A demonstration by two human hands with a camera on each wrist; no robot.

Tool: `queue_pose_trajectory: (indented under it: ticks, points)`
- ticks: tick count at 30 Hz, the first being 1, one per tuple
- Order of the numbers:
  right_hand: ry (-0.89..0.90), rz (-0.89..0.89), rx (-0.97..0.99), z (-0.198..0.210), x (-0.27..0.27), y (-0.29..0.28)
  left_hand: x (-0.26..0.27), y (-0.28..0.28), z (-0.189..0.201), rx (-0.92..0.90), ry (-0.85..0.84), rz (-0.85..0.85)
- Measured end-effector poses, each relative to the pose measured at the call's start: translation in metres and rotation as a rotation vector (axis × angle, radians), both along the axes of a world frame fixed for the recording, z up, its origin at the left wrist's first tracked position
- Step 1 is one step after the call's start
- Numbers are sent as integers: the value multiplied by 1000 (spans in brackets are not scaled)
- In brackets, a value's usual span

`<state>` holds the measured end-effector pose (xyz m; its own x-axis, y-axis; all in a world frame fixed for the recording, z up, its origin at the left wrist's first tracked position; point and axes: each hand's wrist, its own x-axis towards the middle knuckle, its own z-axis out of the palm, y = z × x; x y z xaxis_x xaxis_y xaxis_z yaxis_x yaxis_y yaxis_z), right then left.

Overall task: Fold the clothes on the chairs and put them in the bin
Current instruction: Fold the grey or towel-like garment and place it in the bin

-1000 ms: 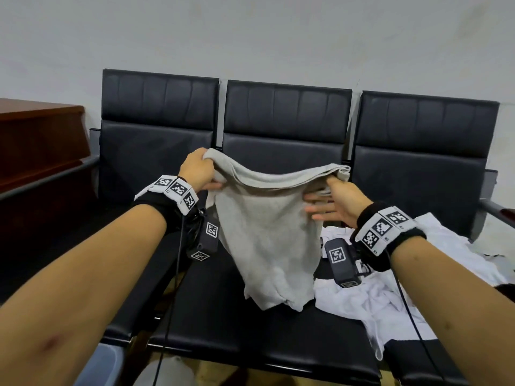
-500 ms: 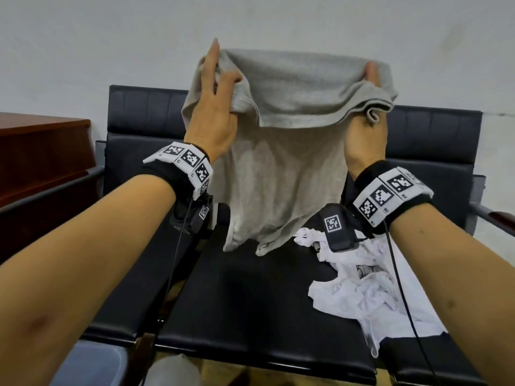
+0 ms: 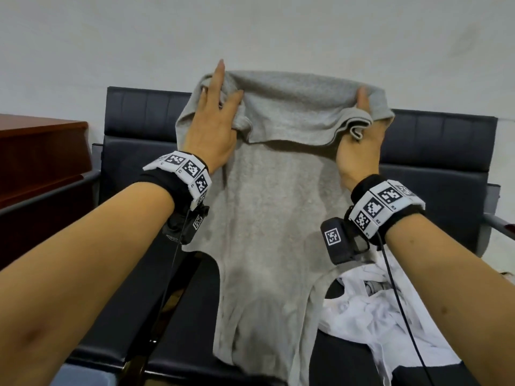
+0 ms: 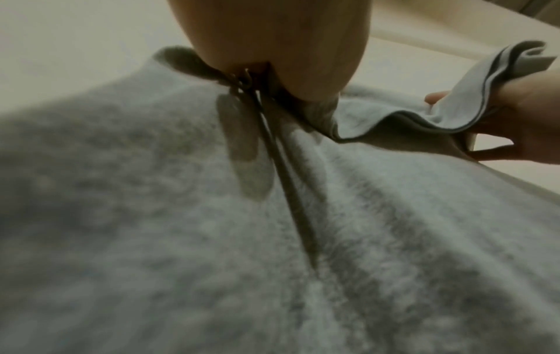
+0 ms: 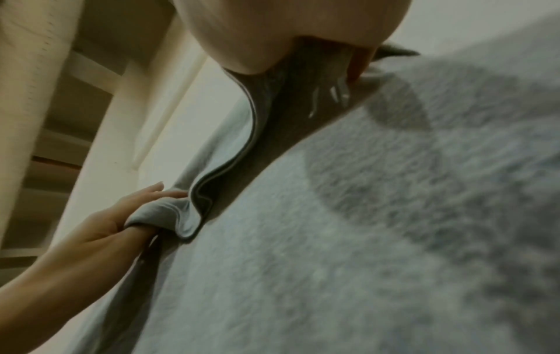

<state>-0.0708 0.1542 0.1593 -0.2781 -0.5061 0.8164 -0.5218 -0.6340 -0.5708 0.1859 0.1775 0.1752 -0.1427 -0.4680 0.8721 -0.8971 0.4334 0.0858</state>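
Black chairs (image 3: 434, 151) stand in a row against a pale wall. Left hand (image 3: 211, 129) and right hand (image 3: 359, 146) each pinch an upper corner of the grey garment (image 3: 267, 218), which hangs upright between them, its lower end reaching the seat. White clothes (image 3: 376, 316) lie crumpled on the seat to the right. Assessment: the garment is held up to spread it for folding; no fold made yet. Next move likely requires laying it flat on the seat.

Two hands (image 3: 211, 129) (image 3: 359, 151), one grey garment (image 3: 267, 218), one white garment (image 3: 390, 316), three black chairs (image 3: 139, 151), one wooden desk (image 3: 41, 151)
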Motion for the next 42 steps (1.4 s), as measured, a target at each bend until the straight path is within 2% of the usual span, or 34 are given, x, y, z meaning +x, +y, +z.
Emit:
queue_pose_trajectory:
  ticks: [6, 9, 13, 17, 22, 24, 28, 32, 36, 39, 42]
  points:
    - [220, -43, 389, -39, -4, -76, 3, -81, -28, 327, -202, 223]
    - [227, -62, 264, -30, 6, -98, 3, -112, -20, 317, -191, 265]
    - [97, -47, 97, 9, 8, -114, -2, -121, 5, 103, -132, 266]
    - [44, -16, -56, 10, 3, -92, 5, -105, 20, 16, -180, 295]
    - [-12, 102, -97, -27, -8, -47, 14, -63, 2, 61, -211, 215]
    - [-64, 106, -37, -50, -11, -24, 13, -36, -16, 125, -200, 161]
    - [-118, 23, 50, -106, -11, 23, 17, 15, -62, 257, -71, 39]
    - [-231, -53, 163, -142, -13, 65, 20, 48, -97, 359, 76, 36]
    - [-295, -103, 217, -148, -16, 76, 18, 60, -94, 314, 261, 52]
    - [-311, -176, 207, -144, -16, 81, 19, 58, -89, 318, 229, 49]
    - [-257, -320, 459, -142, -20, 84, 24, 45, -99, 372, 192, 74]
